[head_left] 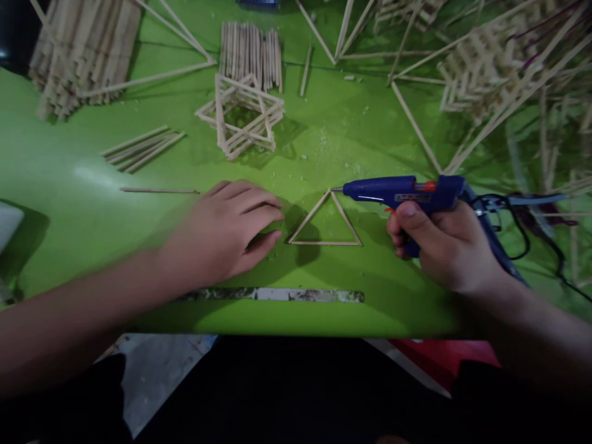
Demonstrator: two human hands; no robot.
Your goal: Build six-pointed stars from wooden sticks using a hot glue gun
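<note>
On the glossy green worktop (pixel 69 172), right hand (pixel 444 246) has its grip closed around a blue glue gun (pixel 402 190), nozzle at the thin wooden-stick triangle (pixel 325 223); left hand (pixel 231 228) rests flat, empty, beside it.

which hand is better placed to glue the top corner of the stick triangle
Right hand: it grips the glue gun, nozzle at the stick triangle apex. Left hand lies flat beside its left corner.

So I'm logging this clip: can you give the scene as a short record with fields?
Surface: green table
Left hand: flat on table, fingertips beside small wooden stick triangle
Right hand: grips blue hot glue gun, nozzle at triangle's top corner
Nearby: stacked stick frame, loose stick bundle
</note>
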